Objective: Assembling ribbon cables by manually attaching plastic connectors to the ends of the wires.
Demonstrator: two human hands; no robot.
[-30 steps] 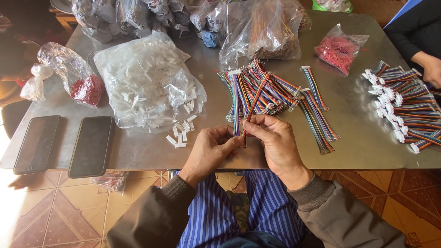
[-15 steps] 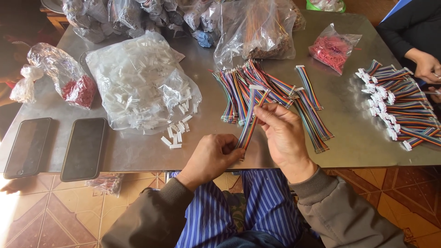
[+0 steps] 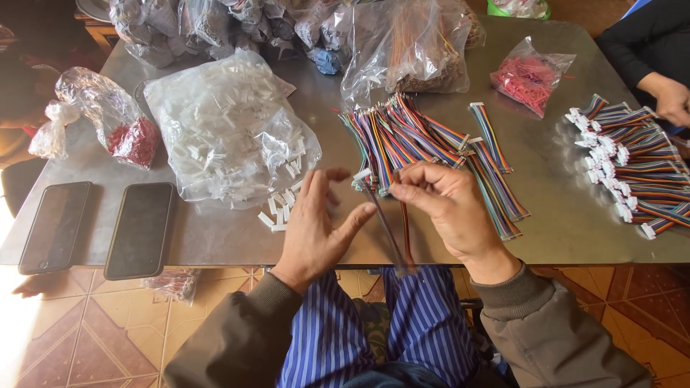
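My right hand pinches one multicoloured ribbon cable near its white connector end; the cable hangs down past the table edge, blurred. My left hand is beside it with fingers spread, holding nothing, fingertips close to the connector. Just behind the hands lies a fanned pile of rainbow ribbon cables. Several loose white plastic connectors lie left of my left hand, spilled from a clear bag of white connectors.
Two dark phones lie at the steel table's front left. Bags with red parts sit at the left and back right. Finished cables with connectors lie at right, near another person's hand.
My hands have risen from the table edge and parted. The left hand has opened its fingers, while the right still holds the cable, now swinging down.
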